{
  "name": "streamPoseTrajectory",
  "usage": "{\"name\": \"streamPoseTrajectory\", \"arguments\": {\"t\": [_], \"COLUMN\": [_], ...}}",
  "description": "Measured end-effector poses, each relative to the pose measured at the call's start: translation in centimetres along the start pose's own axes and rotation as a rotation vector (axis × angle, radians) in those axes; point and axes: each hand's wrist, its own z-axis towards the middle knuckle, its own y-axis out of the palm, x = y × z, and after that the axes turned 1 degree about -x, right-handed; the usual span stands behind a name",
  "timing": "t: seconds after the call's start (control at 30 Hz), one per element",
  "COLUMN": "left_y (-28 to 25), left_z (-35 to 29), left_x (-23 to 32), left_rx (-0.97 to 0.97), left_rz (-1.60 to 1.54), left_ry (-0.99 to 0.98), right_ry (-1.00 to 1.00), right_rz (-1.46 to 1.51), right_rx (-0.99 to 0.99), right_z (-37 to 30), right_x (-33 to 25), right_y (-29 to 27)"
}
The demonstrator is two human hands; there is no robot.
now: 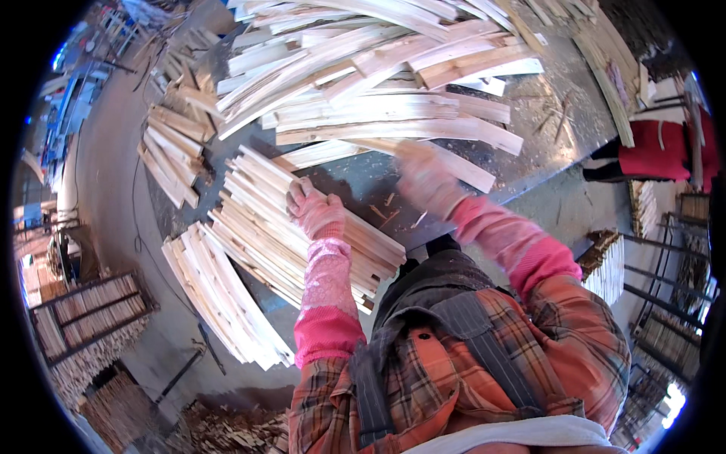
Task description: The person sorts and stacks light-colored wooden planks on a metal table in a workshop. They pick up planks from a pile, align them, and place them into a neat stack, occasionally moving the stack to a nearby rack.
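My left hand (313, 209) lies on top of a stack of pale wooden slats (261, 227), its fingers partly spread over the boards and closed round none of them. Smeared by motion, my right hand (428, 181) is at the near end of the table, by a long pale board (465, 168). Whether it touches or grips that board cannot be made out. Beyond both hands a large heap of loose boards (370, 110) lies crisscrossed. A second bundle of slats (219, 291) sits to the left of the stack under my left hand.
The metal table (541, 163) carries wood chips and splinters. Shorter wood pieces (172, 155) are piled at its left edge. Racks of stacked slats (94, 310) stand at the lower left. A person in red (658, 151) is at the right, near another slat stack (605, 272).
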Motion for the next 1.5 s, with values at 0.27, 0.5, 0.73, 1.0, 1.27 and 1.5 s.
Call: {"name": "streamPoseTrajectory", "arguments": {"t": [0.27, 0.5, 0.73, 1.0, 1.27, 1.5], "left_y": [-1.0, -1.2, -0.7, -0.8, 2.0, 0.0], "left_z": [-1.0, -1.2, -1.0, -0.7, -0.1, -0.1], "left_x": [-0.6, -1.4, -1.3, -0.9, -1.1, 0.3], "left_rx": [-0.02, -0.029, -0.012, 0.011, 0.101, -0.053], "left_rz": [-0.005, 0.001, 0.0, -0.041, -0.101, -0.064], "left_ry": [0.015, -0.01, -0.007, 0.037, 0.011, -0.111], "right_ry": [0.238, 0.628, 0.806, 0.848, 0.26, 0.071], "right_rz": [-0.399, 0.849, 1.46, 1.522, 0.526, 0.195], "right_rx": [-0.342, -0.637, -0.735, -0.626, -0.725, -0.405], "right_z": [-0.4, -3.8, -6.8, -9.5, -6.1, -3.1], "right_x": [11.1, 10.2, 5.9, 0.9, -4.6, -3.3], "right_y": [-1.3, -2.0, 0.9, 3.2, 2.4, 1.0]}}
